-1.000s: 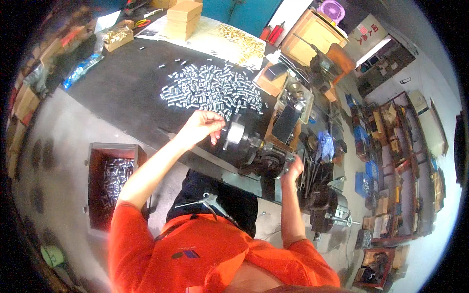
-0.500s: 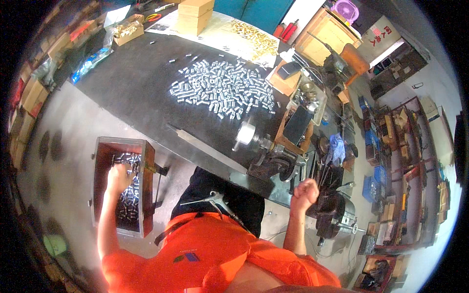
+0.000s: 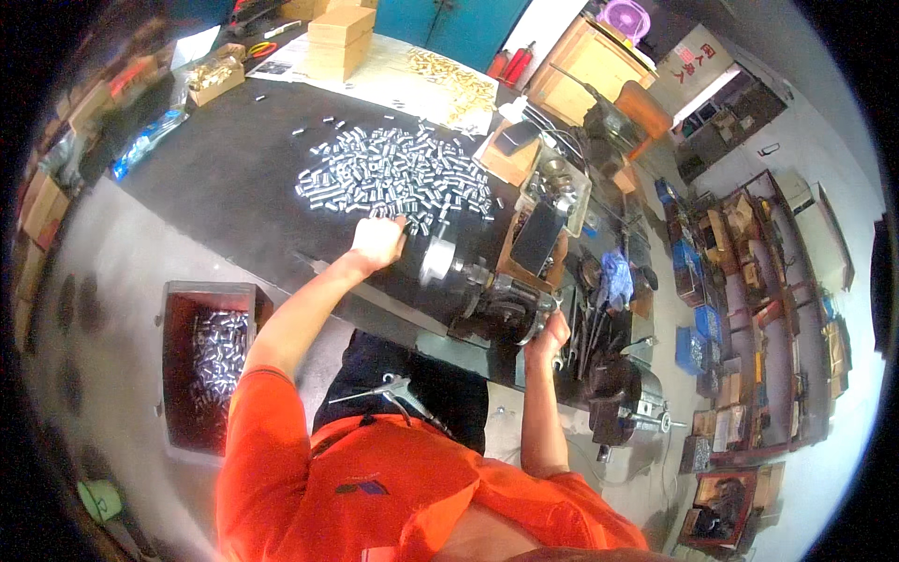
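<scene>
My left hand (image 3: 379, 244), fingers curled closed, is at the near edge of a heap of small silvery metal cylinders (image 3: 393, 173) on the dark bench. Whatever its fingers hold, if anything, is hidden. To its right is a small bench machine (image 3: 492, 314) with a round pale metal head (image 3: 437, 260). My right hand (image 3: 548, 339) is closed at the rim of the machine's handwheel (image 3: 534, 326). Below the bench edge on the left, a deep reddish-brown box (image 3: 183, 375) contains many similar cylinders (image 3: 221, 351). An air blow gun (image 3: 393, 389) lies across my lap.
Brass-coloured pieces (image 3: 454, 84) lie on white paper at the back, beside stacked cardboard boxes (image 3: 340, 42). A phone-like dark slab (image 3: 538, 234) rests on a wooden box right of the machine. A bench vise (image 3: 623, 398) and shelves (image 3: 773, 318) stand farther right.
My left hand has moved from over the reddish-brown box up and right to the heap. My right hand has come left and forward onto the handwheel. The whole view has shifted slightly.
</scene>
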Motion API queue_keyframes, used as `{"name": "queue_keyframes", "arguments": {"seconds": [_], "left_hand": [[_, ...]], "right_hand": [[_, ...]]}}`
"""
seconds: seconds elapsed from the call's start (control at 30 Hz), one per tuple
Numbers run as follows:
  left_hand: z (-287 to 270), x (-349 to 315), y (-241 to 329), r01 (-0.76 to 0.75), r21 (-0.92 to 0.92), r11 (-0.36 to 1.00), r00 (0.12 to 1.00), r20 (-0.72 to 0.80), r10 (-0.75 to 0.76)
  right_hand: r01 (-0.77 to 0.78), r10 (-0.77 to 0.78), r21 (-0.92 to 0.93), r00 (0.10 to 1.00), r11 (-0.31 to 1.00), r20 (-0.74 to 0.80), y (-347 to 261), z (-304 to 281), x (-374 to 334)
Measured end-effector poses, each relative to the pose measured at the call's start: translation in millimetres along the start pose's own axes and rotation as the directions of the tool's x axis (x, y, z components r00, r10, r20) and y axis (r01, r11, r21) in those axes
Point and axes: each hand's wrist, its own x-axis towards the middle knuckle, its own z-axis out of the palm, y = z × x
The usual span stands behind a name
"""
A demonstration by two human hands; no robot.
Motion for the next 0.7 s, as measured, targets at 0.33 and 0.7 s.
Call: {"name": "queue_keyframes", "arguments": {"seconds": [0.33, 0.7], "left_hand": [[-67, -48, 5, 0.188, -0.981, -0.041, 0.981, 0.185, 0.061], [-87, -45, 24, 0.131, -0.989, -0.068, 0.981, 0.119, 0.154]], "right_hand": [[-0.238, 0.241, 0.054, 0.969, 0.97, -0.06, -26, -6, -35], [-0.236, 0.238, 0.062, 0.971, 0.97, -0.02, -32, -8, -40]]}}
